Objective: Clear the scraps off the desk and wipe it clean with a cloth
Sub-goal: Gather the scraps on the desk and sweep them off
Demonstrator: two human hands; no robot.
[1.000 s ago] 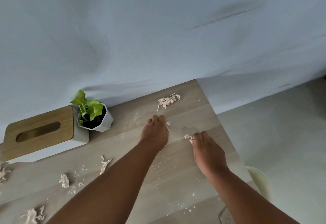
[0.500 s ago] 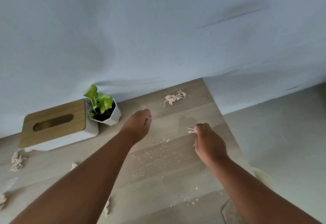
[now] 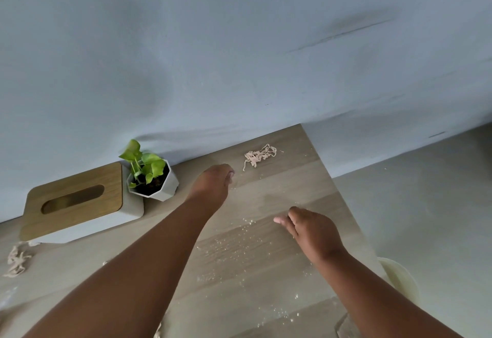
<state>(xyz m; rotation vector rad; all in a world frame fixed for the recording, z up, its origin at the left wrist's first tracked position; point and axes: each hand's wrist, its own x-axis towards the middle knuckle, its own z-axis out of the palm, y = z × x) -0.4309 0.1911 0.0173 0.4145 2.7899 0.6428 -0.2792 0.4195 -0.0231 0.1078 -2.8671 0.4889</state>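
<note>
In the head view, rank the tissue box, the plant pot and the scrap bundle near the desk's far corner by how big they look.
1. Tissue box, clearly largest.
2. Plant pot.
3. Scrap bundle, smallest, though it lies farther from the camera, which shrinks it somewhat.

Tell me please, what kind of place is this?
Probably a room in a home or small office: a wooden desk set against a plain blue-grey wall, with a tissue box and a small potted plant on it.
</note>
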